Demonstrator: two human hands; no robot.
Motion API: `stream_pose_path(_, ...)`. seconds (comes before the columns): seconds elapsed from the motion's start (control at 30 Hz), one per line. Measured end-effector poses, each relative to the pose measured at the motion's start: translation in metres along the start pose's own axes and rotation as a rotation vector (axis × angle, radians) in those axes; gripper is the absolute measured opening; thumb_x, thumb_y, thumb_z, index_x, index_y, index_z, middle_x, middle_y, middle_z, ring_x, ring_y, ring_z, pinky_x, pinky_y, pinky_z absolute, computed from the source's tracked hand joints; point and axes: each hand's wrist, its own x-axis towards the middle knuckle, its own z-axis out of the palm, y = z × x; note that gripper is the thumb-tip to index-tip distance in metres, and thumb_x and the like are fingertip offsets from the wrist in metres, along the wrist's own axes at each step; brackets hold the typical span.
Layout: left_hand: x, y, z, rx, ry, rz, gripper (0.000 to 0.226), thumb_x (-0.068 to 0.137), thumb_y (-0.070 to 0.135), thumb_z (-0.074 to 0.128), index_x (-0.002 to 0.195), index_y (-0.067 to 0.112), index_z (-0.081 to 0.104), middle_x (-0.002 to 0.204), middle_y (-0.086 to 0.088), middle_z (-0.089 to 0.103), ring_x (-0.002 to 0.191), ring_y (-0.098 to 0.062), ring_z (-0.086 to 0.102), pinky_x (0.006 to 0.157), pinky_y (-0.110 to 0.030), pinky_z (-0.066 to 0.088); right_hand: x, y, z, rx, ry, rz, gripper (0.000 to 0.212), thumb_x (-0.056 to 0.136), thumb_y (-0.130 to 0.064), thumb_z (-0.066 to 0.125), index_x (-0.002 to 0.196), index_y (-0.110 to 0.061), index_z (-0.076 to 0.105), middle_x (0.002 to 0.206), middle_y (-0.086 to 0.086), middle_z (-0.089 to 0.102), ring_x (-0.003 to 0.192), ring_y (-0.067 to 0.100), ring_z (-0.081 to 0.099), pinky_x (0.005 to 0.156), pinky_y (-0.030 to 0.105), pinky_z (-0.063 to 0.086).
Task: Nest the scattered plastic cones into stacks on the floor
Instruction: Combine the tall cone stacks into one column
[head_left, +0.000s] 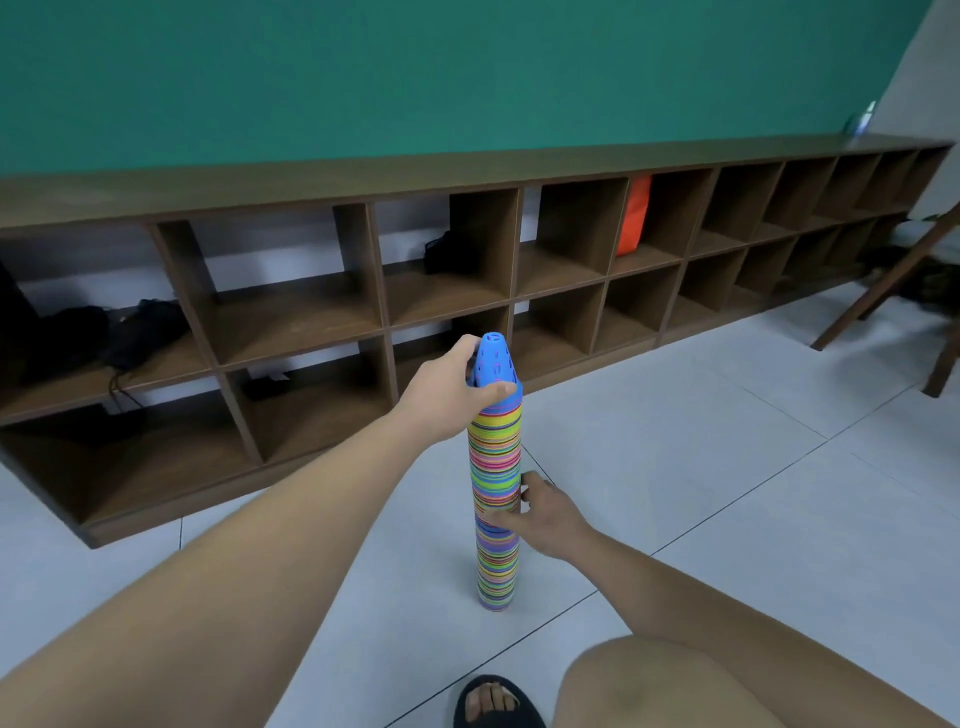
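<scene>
A tall stack of nested plastic cones (494, 467), striped in many colours, stands upright on the pale tiled floor (727, 493). Its top is a blue perforated cone (496, 364). My left hand (449, 387) grips the stack at the blue cone's lower rim, thumb across the front. My right hand (545, 512) holds the stack about halfway down, fingers wrapped around its right side. No loose cones show on the floor.
A long low brown cubby shelf (363, 301) runs along the green wall behind the stack, holding dark bags and an orange item (635, 215). Wooden furniture legs (883, 286) stand at the right. My knee and a black sandal (493, 701) are at the bottom.
</scene>
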Motion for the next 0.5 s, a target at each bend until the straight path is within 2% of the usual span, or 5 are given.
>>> stream_pose_path(0.1, 0.008, -0.01, -0.005, -0.03, 0.026, -0.051, 0.06, 0.095, 0.057, 0.074, 0.142, 0.029, 0.048, 0.127, 0.006, 0.067, 0.105, -0.016, 0.069, 0.082, -0.037, 0.066, 0.002, 0.023, 0.023, -0.011, -0.044, 0.063, 0.09, 0.072, -0.07, 0.081, 0.141, -0.023, 0.049, 0.131, 0.005, 0.06, 0.119, 0.021, 0.061, 0.095, 0.034, 0.051)
stream_pose_path(0.2, 0.015, -0.025, -0.011, -0.086, 0.089, -0.125, 0.056, 0.099, 0.053, 0.07, 0.142, 0.023, 0.051, 0.127, 0.004, 0.066, 0.108, -0.016, 0.067, 0.08, -0.032, 0.061, 0.012, 0.042, 0.046, -0.027, -0.079, 0.102, 0.094, 0.078, -0.065, 0.081, 0.15, -0.019, 0.043, 0.137, 0.01, 0.059, 0.124, 0.024, 0.06, 0.096, 0.031, 0.049)
stream_pose_path(0.3, 0.023, -0.047, -0.017, -0.157, 0.138, -0.201, 0.056, 0.1, 0.052, 0.067, 0.145, 0.023, 0.049, 0.132, 0.002, 0.065, 0.111, -0.015, 0.066, 0.078, -0.029, 0.059, 0.02, 0.056, 0.065, -0.017, -0.11, 0.141, 0.093, 0.08, -0.059, 0.083, 0.151, -0.017, 0.04, 0.138, 0.011, 0.058, 0.122, 0.025, 0.061, 0.09, 0.028, 0.045)
stream_pose_path(0.4, 0.032, -0.068, -0.025, -0.197, 0.153, -0.256, 0.062, 0.1, 0.052, 0.067, 0.151, 0.024, 0.046, 0.135, 0.003, 0.063, 0.114, -0.016, 0.065, 0.072, -0.023, 0.055, 0.029, 0.069, 0.084, 0.015, -0.118, 0.181, 0.089, 0.079, -0.058, 0.084, 0.147, -0.017, 0.043, 0.131, 0.009, 0.058, 0.11, 0.022, 0.06, 0.084, 0.026, 0.043)
stream_pose_path(0.5, 0.043, -0.089, -0.031, -0.248, 0.157, -0.291, 0.065, 0.098, 0.054, 0.068, 0.152, 0.027, 0.045, 0.136, 0.005, 0.062, 0.118, -0.018, 0.065, 0.085, -0.032, 0.058, 0.039, 0.08, 0.101, 0.043, -0.113, 0.234, 0.072, 0.077, -0.05, 0.086, 0.13, -0.021, 0.048, 0.118, 0.005, 0.059, 0.092, 0.017, 0.063, 0.063, 0.023, 0.047)
